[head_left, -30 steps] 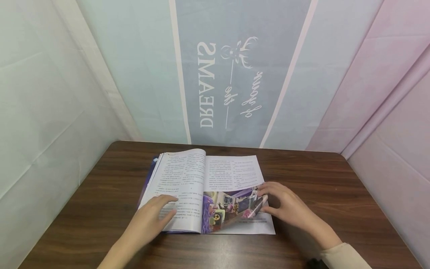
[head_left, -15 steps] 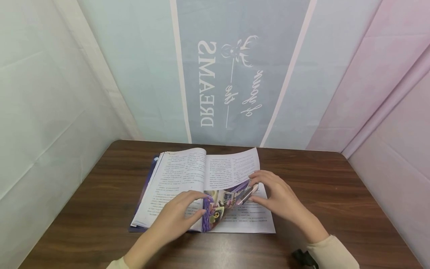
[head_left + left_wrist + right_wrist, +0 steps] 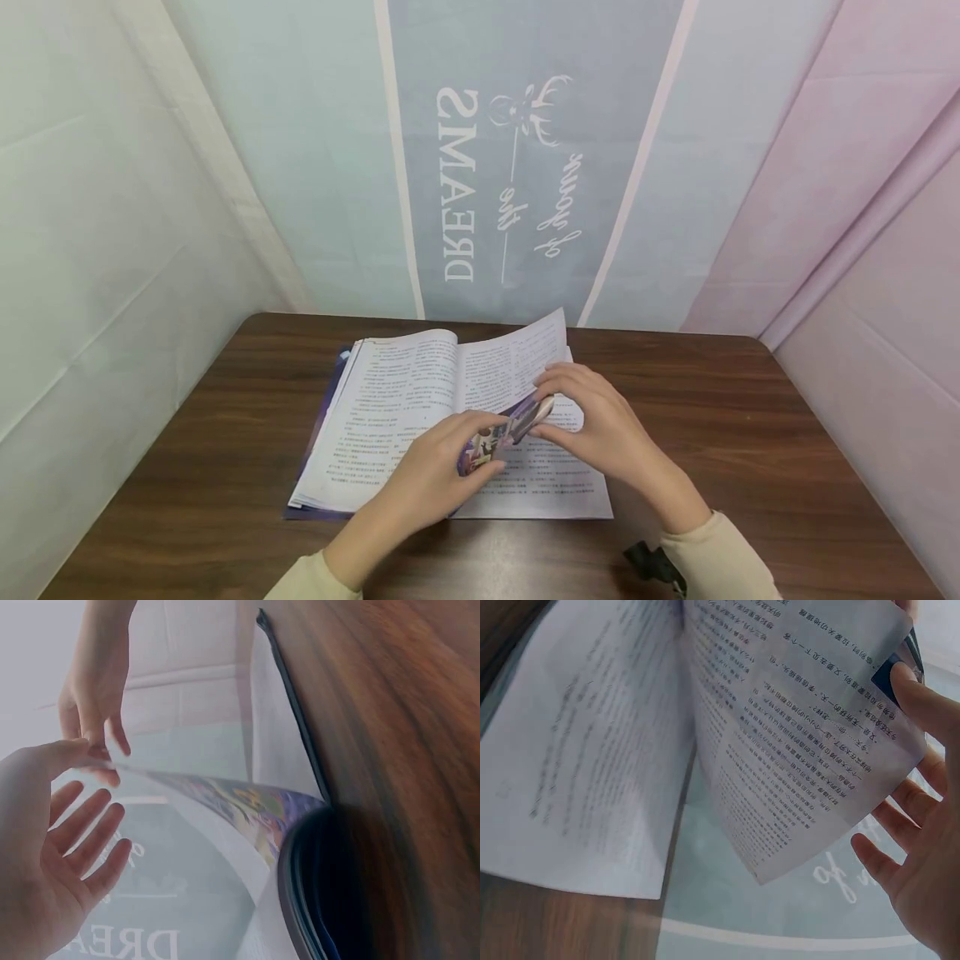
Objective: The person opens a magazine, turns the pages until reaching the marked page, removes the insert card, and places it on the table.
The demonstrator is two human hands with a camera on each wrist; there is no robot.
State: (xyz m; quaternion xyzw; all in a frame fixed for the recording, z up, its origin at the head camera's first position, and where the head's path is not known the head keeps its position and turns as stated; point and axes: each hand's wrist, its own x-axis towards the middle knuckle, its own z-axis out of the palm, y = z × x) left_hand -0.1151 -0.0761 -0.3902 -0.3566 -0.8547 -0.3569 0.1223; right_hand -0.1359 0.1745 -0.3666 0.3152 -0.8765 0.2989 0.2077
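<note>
Open book (image 3: 375,437) on a dark wood-grain counter (image 3: 720,417), near the far edge and slightly nearer the far left corner than the far right. One page (image 3: 510,371) of its right half stands raised and curled, its text side facing the far edge, its coloured picture side showing between the hands. The right hand (image 3: 603,429) pinches the page's outer edge, thumb on the text side. The left hand (image 3: 435,467) reaches across the open book to the same page, its fingers spread and thumb apart from them; whether it grips the paper cannot be told. A blue-purple cover (image 3: 324,437) shows along the book's left side. A black object (image 3: 652,562) lies beside the right sleeve (image 3: 716,554). Beyond the far edge hangs a lettered cloth (image 3: 540,283).
</note>
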